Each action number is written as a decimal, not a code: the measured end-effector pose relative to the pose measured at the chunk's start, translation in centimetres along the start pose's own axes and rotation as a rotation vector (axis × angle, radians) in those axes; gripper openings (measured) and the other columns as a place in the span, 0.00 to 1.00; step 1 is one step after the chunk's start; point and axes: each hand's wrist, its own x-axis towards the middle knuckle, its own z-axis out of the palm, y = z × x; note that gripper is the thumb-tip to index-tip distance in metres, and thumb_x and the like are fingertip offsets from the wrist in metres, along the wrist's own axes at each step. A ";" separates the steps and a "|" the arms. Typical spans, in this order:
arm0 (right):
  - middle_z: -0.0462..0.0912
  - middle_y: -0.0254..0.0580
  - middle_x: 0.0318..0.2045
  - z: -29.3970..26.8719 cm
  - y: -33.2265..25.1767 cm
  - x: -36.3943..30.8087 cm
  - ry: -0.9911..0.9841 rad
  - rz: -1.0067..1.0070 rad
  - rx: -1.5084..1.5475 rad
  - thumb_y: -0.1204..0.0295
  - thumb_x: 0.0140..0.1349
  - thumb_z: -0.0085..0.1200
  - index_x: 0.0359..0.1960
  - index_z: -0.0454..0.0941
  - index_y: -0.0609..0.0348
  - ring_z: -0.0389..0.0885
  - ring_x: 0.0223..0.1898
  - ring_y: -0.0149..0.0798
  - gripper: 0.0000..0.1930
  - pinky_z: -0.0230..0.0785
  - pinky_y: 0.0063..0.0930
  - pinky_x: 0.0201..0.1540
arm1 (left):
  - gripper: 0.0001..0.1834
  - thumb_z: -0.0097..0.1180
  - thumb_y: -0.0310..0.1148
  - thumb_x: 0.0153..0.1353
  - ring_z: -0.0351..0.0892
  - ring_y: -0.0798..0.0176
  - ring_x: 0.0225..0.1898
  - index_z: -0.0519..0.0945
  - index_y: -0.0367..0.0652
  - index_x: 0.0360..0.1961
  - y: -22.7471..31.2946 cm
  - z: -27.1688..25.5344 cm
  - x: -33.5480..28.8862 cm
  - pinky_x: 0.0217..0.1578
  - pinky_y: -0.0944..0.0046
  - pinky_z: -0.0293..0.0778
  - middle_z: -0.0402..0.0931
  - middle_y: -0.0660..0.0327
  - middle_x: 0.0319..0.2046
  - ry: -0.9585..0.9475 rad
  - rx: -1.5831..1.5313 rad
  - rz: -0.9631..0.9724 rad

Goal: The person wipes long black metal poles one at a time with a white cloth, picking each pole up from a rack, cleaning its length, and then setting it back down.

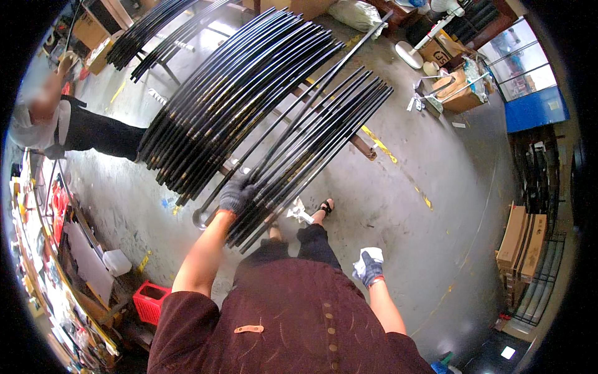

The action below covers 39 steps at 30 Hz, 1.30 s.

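Observation:
My left hand (235, 196), in a dark grey glove, is closed around a long black tube (349, 57). That tube slants up and away across other black tubes (339, 121), which lie side by side in a loose row. Just left of it spreads a denser row of black tubes (230, 87), some with brownish marks. Low on the right, apart from the tubes, my gloved right hand (369, 269) grips a crumpled white cloth (372, 254).
A brown support beam (363, 148) runs beneath the tubes. Another person (93, 128) stands at the left by the rows. A red plastic basket (149, 302) is at lower left; cardboard boxes (520, 240) are stacked at right. A white stand fan (409, 55) stands at the back.

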 end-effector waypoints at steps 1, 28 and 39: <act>0.74 0.51 0.24 -0.4 1.1 -0.7 -0.043 -0.048 -0.358 0.58 0.50 0.47 0.21 0.71 0.58 0.71 0.33 0.53 0.15 0.62 0.39 0.37 | 0.20 0.56 0.40 0.51 0.73 0.45 0.42 0.76 0.45 0.45 -5.0 1.7 -1.3 0.42 0.53 0.69 0.76 0.49 0.38 -0.006 0.158 -0.055; 0.72 0.38 0.23 -1.4 2.7 -0.6 0.055 0.026 0.337 0.71 0.57 0.48 0.26 0.70 0.56 0.71 0.27 0.38 0.05 0.64 0.32 0.32 | 0.26 0.52 0.44 0.55 0.66 0.53 0.55 0.69 0.46 0.54 -15.1 -1.9 -7.0 0.54 0.54 0.63 0.68 0.53 0.54 -0.064 0.450 -0.676; 0.75 0.40 0.45 -1.8 -10.0 4.5 -0.144 0.079 0.869 0.61 0.64 0.43 0.50 0.67 0.58 0.74 0.45 0.37 0.18 0.67 0.31 0.48 | 0.12 0.55 0.36 0.49 0.74 0.47 0.38 0.73 0.42 0.34 -11.2 -5.4 -9.2 0.36 0.52 0.71 0.74 0.49 0.32 0.014 0.466 -0.320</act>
